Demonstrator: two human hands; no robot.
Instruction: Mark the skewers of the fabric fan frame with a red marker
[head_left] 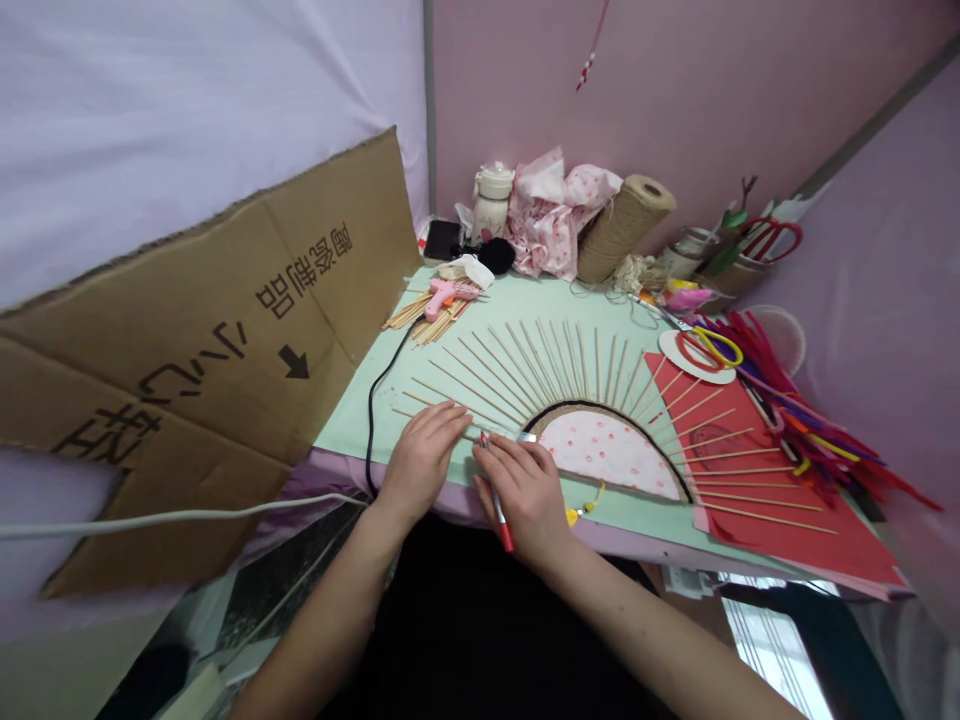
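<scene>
A half-round fan-like piece (607, 450) lies on the table, its pink-dotted white cloth edged in black and brown. Thin bamboo sticks (495, 368) radiate from its curved edge. My left hand (426, 455) is at the leftmost sticks, fingers bent together over a bamboo stick (403, 412); their grip is partly hidden. Close beside it, my right hand (525, 495) is closed around a red pen (504, 530), which slants between the fingers with its red end toward me. A small pale, shiny strip (526, 437) shows past the right fingers; I cannot tell its kind.
A pink glue gun (448, 297) lies on loose sticks, its black cord (371, 420) running down the table's left side. A cardboard sheet (225, 350) stands left. Right are red paper (795, 520), scissors (716, 347) and pipe cleaners (817, 430). Behind are a twine spool (626, 225) and bottle (493, 205).
</scene>
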